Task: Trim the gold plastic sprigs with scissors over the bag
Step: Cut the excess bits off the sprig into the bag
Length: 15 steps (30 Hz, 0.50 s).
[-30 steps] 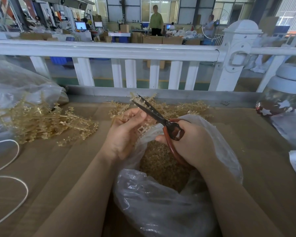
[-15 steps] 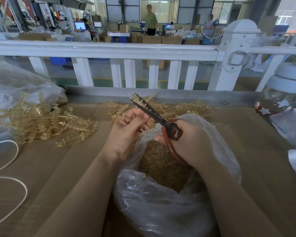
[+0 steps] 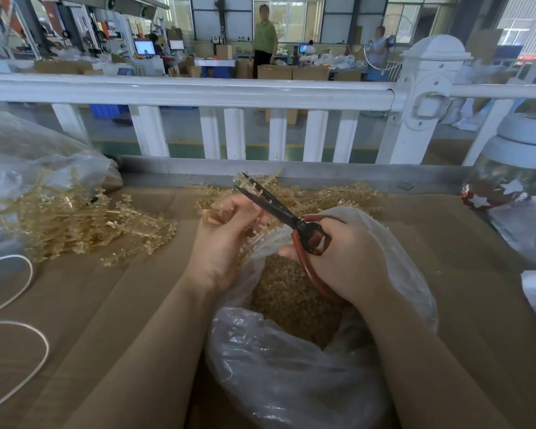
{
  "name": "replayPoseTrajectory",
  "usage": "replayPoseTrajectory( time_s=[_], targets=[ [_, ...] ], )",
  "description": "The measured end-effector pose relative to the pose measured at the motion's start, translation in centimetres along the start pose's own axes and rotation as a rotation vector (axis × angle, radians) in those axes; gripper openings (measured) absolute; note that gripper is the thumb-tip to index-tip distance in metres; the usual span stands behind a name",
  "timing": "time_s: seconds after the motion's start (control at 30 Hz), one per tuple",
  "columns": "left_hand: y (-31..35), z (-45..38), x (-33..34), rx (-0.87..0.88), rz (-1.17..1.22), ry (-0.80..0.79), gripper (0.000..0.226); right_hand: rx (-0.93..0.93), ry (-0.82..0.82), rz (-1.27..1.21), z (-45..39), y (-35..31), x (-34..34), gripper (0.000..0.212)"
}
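My left hand [image 3: 226, 236] pinches a gold plastic sprig [image 3: 254, 239] above the rim of a clear plastic bag [image 3: 291, 366]. The bag holds a heap of gold trimmed bits [image 3: 288, 295]. My right hand [image 3: 347, 258] grips red-handled scissors [image 3: 304, 230], whose dark blades are parted and point up and left past my left fingers. The blade tips sit just beyond the sprig. Part of the sprig is hidden behind my left hand.
A pile of untrimmed gold sprigs [image 3: 75, 224] lies at the left beside another clear bag [image 3: 28, 156]. More sprigs [image 3: 331, 196] lie behind the hands. A white cord [image 3: 19, 335] loops at the left; a lidded jar [image 3: 514, 168] stands at the right. A white railing [image 3: 198, 91] borders the far edge.
The hands and scissors stay over the bag with only small shifts. My left fingers have turned the sprig slightly against the parted blades.
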State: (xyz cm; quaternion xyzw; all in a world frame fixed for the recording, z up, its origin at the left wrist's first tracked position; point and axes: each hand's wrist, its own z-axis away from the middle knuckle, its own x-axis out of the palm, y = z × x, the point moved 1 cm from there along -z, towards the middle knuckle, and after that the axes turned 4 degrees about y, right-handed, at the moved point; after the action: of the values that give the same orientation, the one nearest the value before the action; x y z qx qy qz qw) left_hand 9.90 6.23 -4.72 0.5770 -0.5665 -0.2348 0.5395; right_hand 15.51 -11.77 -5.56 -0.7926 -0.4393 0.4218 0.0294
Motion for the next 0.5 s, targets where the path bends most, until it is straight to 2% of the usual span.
replayPoseTrajectory(
  time_s=[0.27,0.4,0.5],
  targets=[
    [-0.07,-0.27,-0.14,0.008,0.010,0.036,0.001,-0.026,0.018,0.006,0.03,0.11,0.13,0.071],
    [0.08,-0.19,-0.15,0.008,0.002,0.034,0.007,-0.024,-0.005,0.051,0.02,0.19,0.28,0.067],
    [0.20,-0.17,-0.30,0.013,-0.016,0.013,0.004,-0.009,-0.018,0.062,-0.03,0.12,0.13,0.075]
  ],
)
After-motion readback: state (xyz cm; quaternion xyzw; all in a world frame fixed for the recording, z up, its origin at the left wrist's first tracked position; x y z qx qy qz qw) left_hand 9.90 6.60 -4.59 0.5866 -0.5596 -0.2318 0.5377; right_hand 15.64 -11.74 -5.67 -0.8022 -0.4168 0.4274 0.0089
